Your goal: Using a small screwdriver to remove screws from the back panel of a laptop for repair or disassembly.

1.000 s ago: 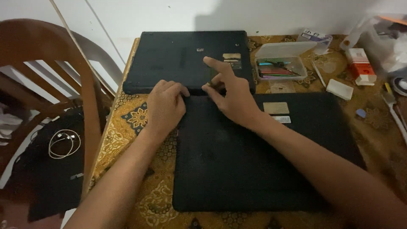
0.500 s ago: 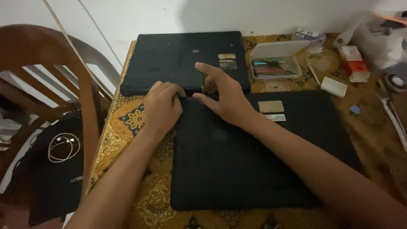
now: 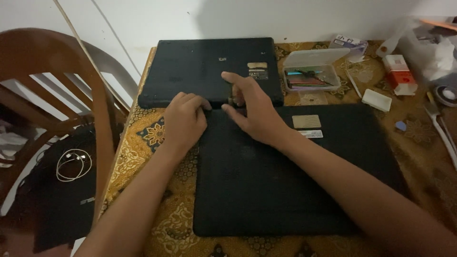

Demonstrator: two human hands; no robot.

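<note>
Two black laptops lie bottom-up on a table with a gold patterned cloth [image 3: 143,157]. The far laptop [image 3: 200,66] sits at the back; the near laptop [image 3: 285,181] fills the middle. My left hand [image 3: 183,119] rests with curled fingers at the near edge of the far laptop, by the near laptop's top left corner. My right hand [image 3: 252,112] lies over the seam between both laptops, index finger stretched onto the far one, thumb on the near one. What the fingertips press is hidden. Pale stickers [image 3: 307,122] sit on the near laptop.
A clear plastic box [image 3: 312,78] with small tools stands at the back right, with a red-and-white carton [image 3: 400,74], a white block [image 3: 377,100] and crumpled plastic [image 3: 433,47] beyond. A wooden chair [image 3: 62,95] stands left; a white cable [image 3: 72,164] lies on a dark bag below.
The view has shifted slightly. My right index finger has drawn back a little toward the far laptop's near edge. My left hand stays in place.
</note>
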